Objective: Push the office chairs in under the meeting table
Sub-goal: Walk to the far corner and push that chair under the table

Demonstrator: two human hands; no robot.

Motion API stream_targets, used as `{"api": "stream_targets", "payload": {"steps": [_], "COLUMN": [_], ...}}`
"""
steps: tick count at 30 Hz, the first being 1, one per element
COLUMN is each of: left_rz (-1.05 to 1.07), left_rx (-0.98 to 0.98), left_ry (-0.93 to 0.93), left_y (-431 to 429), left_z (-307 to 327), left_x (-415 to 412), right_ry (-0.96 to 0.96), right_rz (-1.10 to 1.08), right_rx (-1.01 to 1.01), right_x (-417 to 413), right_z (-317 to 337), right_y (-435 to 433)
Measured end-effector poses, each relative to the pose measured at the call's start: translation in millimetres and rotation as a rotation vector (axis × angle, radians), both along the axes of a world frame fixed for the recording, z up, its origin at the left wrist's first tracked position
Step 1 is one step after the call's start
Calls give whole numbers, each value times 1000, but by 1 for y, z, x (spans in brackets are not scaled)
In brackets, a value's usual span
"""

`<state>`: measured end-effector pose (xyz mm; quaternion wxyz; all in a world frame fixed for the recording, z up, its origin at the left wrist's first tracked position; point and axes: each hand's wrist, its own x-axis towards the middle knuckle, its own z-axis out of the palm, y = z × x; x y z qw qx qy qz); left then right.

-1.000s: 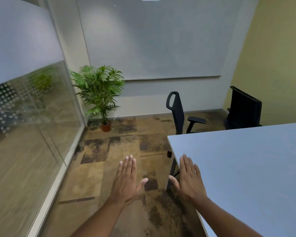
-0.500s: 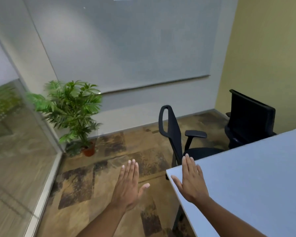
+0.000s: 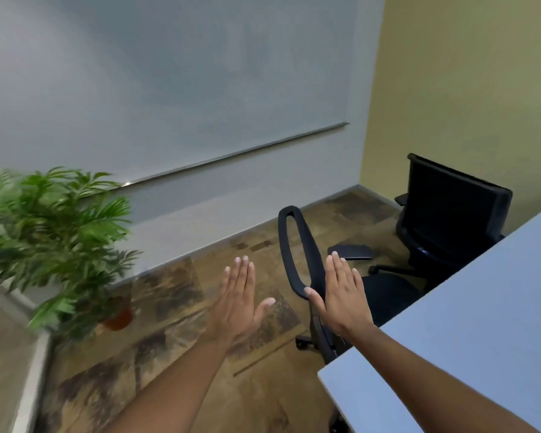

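Observation:
A black office chair (image 3: 300,248) with a loop-shaped back stands at the near end of the pale blue meeting table (image 3: 469,332), its seat partly under the top. A second black chair (image 3: 450,210) with a solid mesh back stands farther off by the yellow wall. My left hand (image 3: 238,298) is flat and open over the floor, left of the near chair's back. My right hand (image 3: 344,292) is flat and open in front of that chair's back; I cannot tell whether it touches the frame. Neither hand holds anything.
A potted palm (image 3: 53,242) stands in the left corner by a glass partition. A large whiteboard (image 3: 169,82) covers the far wall. Patterned brown carpet (image 3: 175,354) lies between the plant and the table.
The view has swung right and closer to the near chair. Both hands have moved forward towards the chair's back, still flat and open.

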<state>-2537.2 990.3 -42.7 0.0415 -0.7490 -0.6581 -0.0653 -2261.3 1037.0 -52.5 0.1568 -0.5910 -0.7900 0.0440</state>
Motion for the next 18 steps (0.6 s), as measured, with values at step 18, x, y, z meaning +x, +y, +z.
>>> {"api": "stream_targets", "payload": {"steps": [18], "left_rz": [-589], "left_rx": [-90], "left_ry": [64], "left_y": [256], "left_z": [13], "left_x": [-30], "right_ry": [135], "right_rz": [-464], "right_rx": [-347], "right_x": [-114], "right_z": [-9], "right_y": [73]}}
